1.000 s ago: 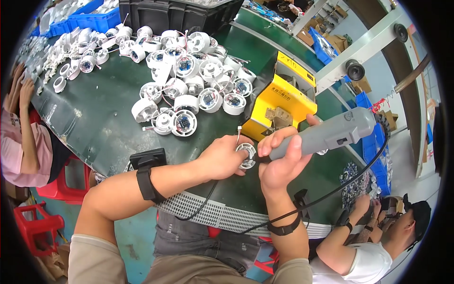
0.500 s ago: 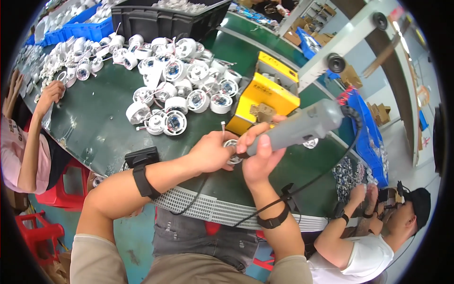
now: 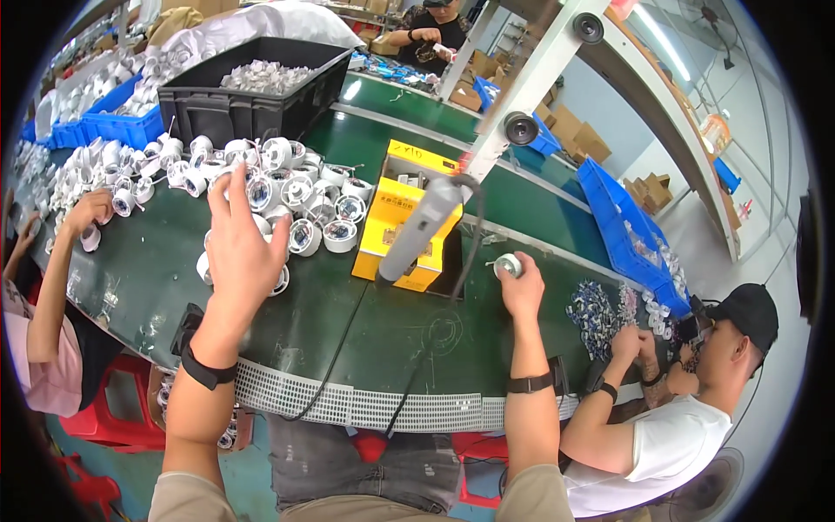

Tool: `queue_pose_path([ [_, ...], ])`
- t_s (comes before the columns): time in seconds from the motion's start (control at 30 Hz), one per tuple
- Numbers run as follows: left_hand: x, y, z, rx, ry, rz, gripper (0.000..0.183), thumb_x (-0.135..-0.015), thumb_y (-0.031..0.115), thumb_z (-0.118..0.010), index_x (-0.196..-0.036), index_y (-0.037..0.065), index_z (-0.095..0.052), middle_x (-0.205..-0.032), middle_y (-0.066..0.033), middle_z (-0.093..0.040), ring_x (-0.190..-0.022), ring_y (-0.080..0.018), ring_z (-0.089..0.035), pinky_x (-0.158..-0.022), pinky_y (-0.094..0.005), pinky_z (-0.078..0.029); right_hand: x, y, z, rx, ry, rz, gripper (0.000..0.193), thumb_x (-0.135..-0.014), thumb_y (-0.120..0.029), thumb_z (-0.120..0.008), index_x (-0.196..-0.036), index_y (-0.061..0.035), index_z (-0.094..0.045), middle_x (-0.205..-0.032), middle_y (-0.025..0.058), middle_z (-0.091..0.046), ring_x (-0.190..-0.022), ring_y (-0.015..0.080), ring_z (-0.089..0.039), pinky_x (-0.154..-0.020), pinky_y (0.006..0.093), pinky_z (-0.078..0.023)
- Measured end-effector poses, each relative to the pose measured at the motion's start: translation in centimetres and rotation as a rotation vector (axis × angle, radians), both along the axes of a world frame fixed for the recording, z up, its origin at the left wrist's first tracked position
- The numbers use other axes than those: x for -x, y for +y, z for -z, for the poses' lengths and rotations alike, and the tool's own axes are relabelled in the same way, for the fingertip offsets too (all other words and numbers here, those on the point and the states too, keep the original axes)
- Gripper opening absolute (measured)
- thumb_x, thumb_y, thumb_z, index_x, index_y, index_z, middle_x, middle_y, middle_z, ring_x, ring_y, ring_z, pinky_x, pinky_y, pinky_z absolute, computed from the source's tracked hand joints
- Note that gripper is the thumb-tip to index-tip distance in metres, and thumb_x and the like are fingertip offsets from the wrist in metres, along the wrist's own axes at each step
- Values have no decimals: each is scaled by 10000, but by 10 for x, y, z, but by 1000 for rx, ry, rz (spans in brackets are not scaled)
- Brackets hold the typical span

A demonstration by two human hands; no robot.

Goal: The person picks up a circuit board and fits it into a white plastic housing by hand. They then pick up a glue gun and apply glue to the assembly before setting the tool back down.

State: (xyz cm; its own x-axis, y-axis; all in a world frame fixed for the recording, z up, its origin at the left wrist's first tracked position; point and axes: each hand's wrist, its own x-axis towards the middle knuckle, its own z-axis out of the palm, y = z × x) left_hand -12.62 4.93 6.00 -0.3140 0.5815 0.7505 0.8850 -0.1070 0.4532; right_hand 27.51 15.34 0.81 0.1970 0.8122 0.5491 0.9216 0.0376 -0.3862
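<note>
Left hand [image 3: 241, 254]: fingers apart, near 1 pile of white housings [image 3: 276, 154]. Right hand [image 3: 523, 289]: clamped on 1 round part [image 3: 506, 264]. 1 grey driver [image 3: 422, 228], 1 yellow box [image 3: 391, 209].

White housing [image 3: 505, 264] in right grip [image 3: 525, 291]

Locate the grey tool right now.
In the head view, the grey tool is near the centre, in front of the yellow machine, between the left hand and the right hand.
</note>
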Motion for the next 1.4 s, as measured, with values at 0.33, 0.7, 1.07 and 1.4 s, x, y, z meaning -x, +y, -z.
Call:
queue_pose_path([
  [0.33, -73, -30, 34, 1015, -1334, 1343, 442, -1013, 213, -453, -1397, 9, -381, -1259, -106, -558, -1097, -153, -569, -888, -322, -511, 110, -114, -32, -306, 109, -748, 382, -671, -15, -789, -989, -21, -578, -890, 115, -625, -758, 243, -617, -679, 319, -507],
  [0.7, -71, -22, 40, 890, -997, 1450, 590, -848, -44, -638, -1382, 23, -396, -1257, -60, -535, -1157, -158, -526, -1004, -327, -436, 105, -105, -18, 235, 613, -938, 271, -895, -159, -638, -1089, 30, -613, -1009, 143, -632, -927, 218, -621, -813, 324, -494],
  [1.07, -68, -22, 39, 906, -1004, 1344, 602, -843, -33, -657, -1388, 25, -408, -1309, -86, -521, -1187, -167, -513, -1018, -334, -421, 103, -110, -22, 850, 1121, -895, 220, -896, -61, -635, -1089, 41, -607, -893, 66, -645, -740, 109, -579, -679, 239, -479],
  [1.4, -64, -19, 39, 998, -1225, 1714, 689, -879, 300, -667, -1422, 55, -321, -1182, -96, -549, -905, -187, -604, -685, -292, -495, 105, -121, -17, 541, 1167, -1163, 69, -861, -45, -683, -899, -2, -646, -813, 11, -587, -717, 79, -532, -655, 230, -429],
])
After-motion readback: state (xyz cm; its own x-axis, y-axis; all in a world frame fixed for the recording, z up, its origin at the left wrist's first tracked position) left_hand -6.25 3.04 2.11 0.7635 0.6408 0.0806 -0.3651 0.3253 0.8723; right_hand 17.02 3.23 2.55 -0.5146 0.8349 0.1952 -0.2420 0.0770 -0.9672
